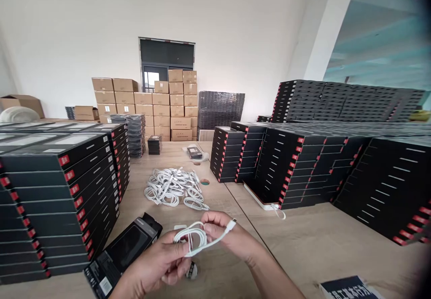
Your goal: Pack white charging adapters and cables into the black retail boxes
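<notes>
A coiled white cable point(191, 238) is held between both hands above the table. My left hand point(168, 258) grips the coil's near left side, thumb on top. With curled fingers, my right hand point(220, 229) pinches the coil's right side. One loose end with a plug point(230, 225) sticks out to the right over my right hand. Beside my left hand lies an open black box point(126, 252), with a dark flat device in it. Beyond my hands sits a pile of coiled white cables point(173, 186). A small round object point(191, 270) lies partly hidden below my left hand.
Tall stacks of black boxes with red labels stand at the left point(84, 191) and right point(289, 169). Brown cartons point(161, 110) are piled against the back wall. A plastic-wrapped item point(194, 151) lies farther back on the table point(303, 245). A printed sheet point(348, 288) is at the front right.
</notes>
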Demonstrator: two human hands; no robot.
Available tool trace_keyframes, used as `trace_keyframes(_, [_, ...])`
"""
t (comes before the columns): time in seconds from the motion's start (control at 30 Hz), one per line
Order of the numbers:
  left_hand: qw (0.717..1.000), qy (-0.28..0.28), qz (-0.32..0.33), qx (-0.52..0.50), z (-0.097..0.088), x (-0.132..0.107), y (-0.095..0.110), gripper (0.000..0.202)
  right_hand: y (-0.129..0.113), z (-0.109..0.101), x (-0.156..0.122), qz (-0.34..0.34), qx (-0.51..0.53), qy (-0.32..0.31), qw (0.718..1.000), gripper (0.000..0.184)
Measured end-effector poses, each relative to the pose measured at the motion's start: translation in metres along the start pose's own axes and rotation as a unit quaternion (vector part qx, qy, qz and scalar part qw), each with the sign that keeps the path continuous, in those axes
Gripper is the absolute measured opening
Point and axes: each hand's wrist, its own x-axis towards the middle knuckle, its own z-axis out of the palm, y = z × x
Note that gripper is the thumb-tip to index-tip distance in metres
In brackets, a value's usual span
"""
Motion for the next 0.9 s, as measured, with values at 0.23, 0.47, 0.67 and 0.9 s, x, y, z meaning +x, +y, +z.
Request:
trace_keyframes(0.23, [0.998,0.056,0.013,-0.028,-0.002,0.005,-0.003,0.051,0.020,0.029,0.017,-0.053,0.085,0.067,0.993,0.027])
trace_keyframes(0.47, [0.991,0.068,0.063,-0.101,0.005,0.007,0.001,0.051,0.012,0.020,0.015,-0.092,-0.084,0.093,0.988,0.023])
trace_keyframes(0.67, [0.978,0.112,0.123,-0.125,0.009,0.019,-0.003,0.048,0.012,0.025,0.013,-0.105,0.000,0.061,0.993,0.040])
trace_keyframes(0.9, [0.980,0.127,0.135,-0.072,0.021,0.028,-0.009,0.044,0.029,0.050,0.020,-0.050,0.108,0.168,0.979,0.042])
